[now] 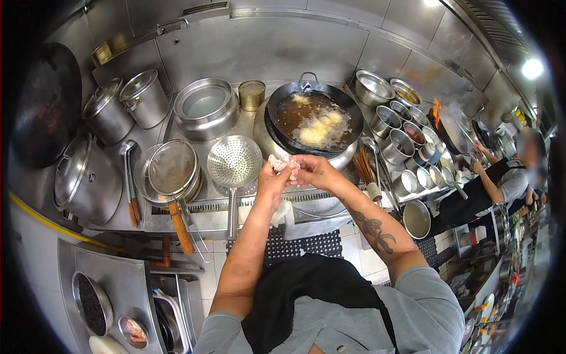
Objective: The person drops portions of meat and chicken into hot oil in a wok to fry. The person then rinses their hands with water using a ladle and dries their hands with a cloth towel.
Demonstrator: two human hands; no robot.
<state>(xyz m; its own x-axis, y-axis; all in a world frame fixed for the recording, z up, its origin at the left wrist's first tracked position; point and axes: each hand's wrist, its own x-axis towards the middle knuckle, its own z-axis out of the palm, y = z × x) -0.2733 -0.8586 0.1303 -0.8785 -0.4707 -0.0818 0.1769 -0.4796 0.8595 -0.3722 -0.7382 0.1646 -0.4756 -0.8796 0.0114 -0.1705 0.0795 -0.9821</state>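
Both hands meet in front of the wok, at the stove's front edge. My left hand (273, 182) is closed on a pale pink piece of raw meat (287, 167). From the other side my right hand (312, 171) pinches the same piece. Just beyond the hands, a black wok (281, 95) holds bubbling brown oil with several pale yellow pieces (321, 131) frying in it. A perforated ladle (234, 160) lies to the left of my left hand.
Wire strainers (172, 168), a water pot (203, 105) and lidded pots (144, 97) stand left. Metal containers (398, 146) and a bamboo brush (370, 177) are right. At far right, a co-worker (501, 183) handles a flaming wok (451, 127). A meat bowl (134, 331) sits lower left.
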